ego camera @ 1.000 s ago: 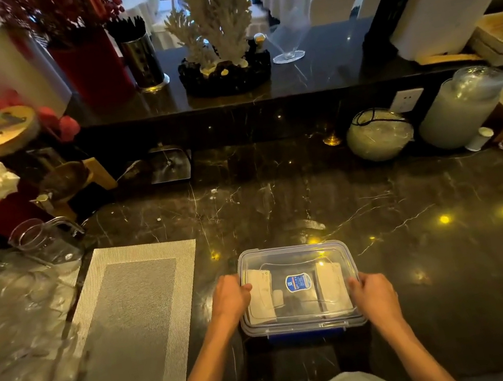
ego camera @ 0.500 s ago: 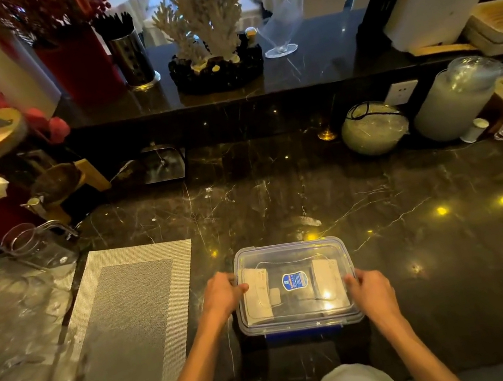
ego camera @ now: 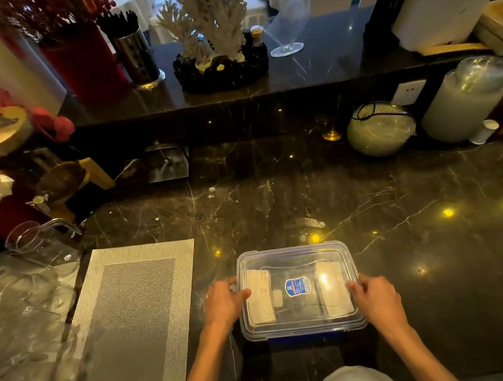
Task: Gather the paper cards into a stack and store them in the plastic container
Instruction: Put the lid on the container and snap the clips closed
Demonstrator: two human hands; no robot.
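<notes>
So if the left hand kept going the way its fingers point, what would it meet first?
The plastic container. The left hand points right and slightly away from the person, and its thumb lies over the container's left rim, so it appears to be in contact, with no free travel in that direction.

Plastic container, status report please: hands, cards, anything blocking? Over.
Left hand and right hand grip the sides of the plastic container. Lid on, paper cards inside. Placemat apart at left, nothing obstructing.
</notes>
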